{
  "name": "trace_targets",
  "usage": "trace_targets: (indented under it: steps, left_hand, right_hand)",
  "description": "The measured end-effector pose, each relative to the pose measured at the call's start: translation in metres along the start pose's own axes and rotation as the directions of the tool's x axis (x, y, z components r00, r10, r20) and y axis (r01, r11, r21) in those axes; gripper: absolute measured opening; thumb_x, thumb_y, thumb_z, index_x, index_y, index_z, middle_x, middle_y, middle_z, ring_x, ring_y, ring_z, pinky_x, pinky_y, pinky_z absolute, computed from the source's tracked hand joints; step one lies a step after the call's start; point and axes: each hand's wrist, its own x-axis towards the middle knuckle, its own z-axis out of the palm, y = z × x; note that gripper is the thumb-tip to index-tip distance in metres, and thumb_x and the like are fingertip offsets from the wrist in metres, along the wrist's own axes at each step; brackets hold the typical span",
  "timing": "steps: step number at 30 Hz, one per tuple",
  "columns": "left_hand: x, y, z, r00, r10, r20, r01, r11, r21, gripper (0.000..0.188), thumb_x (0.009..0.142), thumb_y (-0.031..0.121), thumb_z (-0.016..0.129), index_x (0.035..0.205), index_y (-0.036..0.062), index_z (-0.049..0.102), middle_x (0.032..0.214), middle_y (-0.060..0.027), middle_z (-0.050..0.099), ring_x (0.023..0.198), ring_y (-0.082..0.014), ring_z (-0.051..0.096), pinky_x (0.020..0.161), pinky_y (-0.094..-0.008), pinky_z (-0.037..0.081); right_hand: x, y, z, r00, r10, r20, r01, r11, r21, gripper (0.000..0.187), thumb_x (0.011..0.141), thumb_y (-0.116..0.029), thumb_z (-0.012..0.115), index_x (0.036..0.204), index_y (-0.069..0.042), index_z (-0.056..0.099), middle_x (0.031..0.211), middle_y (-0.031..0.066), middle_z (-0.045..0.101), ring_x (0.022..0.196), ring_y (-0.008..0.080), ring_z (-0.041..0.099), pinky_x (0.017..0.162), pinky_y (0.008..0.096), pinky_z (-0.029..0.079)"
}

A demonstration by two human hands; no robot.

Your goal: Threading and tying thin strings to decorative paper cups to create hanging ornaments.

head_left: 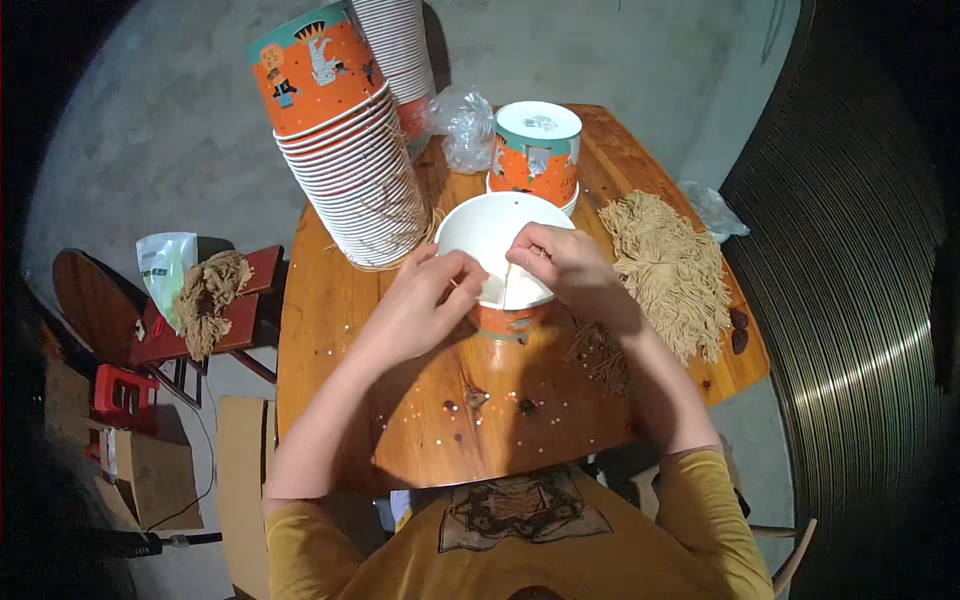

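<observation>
A round paper bucket [490, 225], white inside and orange outside, stands upright on the wooden table in front of me. Over its near rim, my right hand [575, 268] pinches a thin pale cord [506, 288] that hangs down against the white inside. My left hand [425, 302] is closed at the left part of the same rim, thumb against fingers. A small pale bit shows between those fingertips, too small to name. The bucket's lower front is partly shaded.
A tall leaning stack of orange buckets [345, 165] rises at the back left. Upturned buckets [538, 150] stand behind, beside a clear plastic bag [465, 130]. A heap of tan cords [670, 270] lies right. Small confetti-like dots are scattered nearby. More cord [210, 300] hangs over a red-brown chair.
</observation>
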Motion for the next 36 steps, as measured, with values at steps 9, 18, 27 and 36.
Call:
trace_targets:
  steps: [9,18,27,36]
  left_hand:
    - [0.023,-0.001,0.033,0.983,-0.103,-0.152,0.123,0.985,0.122,0.015,0.083,0.019,0.059,0.077,0.0052,0.061,0.066,-0.006,0.057,0.071,-0.0208,0.048,0.088,-0.0356,0.035]
    - [0.013,-0.003,0.017,1.0,-0.006,-0.016,0.008,0.996,0.094,0.011,0.079,0.012,0.057,0.076,0.0039,0.05,0.072,-0.0051,0.052,0.08,-0.0205,0.051,0.097,-0.0354,0.029]
    - [-0.003,0.005,0.019,0.97,0.244,-0.006,-0.241,0.96,0.141,0.018,0.078,0.004,0.062,0.093,0.0022,0.051,0.095,-0.0125,0.049,0.091,-0.0311,0.053,0.08,-0.0372,0.046]
    - [0.002,0.006,0.015,0.942,0.335,0.027,-0.332,0.914,0.233,0.024,0.075,0.001,0.062,0.094,-0.0008,0.047,0.094,-0.0147,0.047,0.091,-0.0345,0.052,0.078,-0.0415,0.046]
  right_hand:
    - [0.003,-0.002,0.01,0.986,-0.087,-0.143,0.078,0.995,-0.068,0.017,0.085,-0.017,0.06,0.08,-0.001,0.056,0.072,0.0175,0.061,0.067,0.0351,0.061,0.058,0.0419,0.046]
    - [0.012,0.009,0.023,0.914,-0.174,-0.365,0.02,0.92,-0.39,0.018,0.085,-0.017,0.06,0.08,-0.001,0.053,0.059,0.0173,0.057,0.057,0.0346,0.06,0.051,0.0444,0.048]
    - [0.012,0.007,0.025,0.931,-0.11,-0.347,-0.007,0.947,-0.32,0.016,0.083,-0.016,0.061,0.079,-0.002,0.053,0.061,0.0177,0.057,0.059,0.0368,0.059,0.053,0.0465,0.047]
    - [0.017,0.007,0.024,0.941,-0.104,-0.321,-0.019,0.933,-0.36,0.019,0.083,-0.017,0.061,0.078,-0.001,0.053,0.063,0.0179,0.058,0.06,0.0358,0.059,0.054,0.0453,0.047]
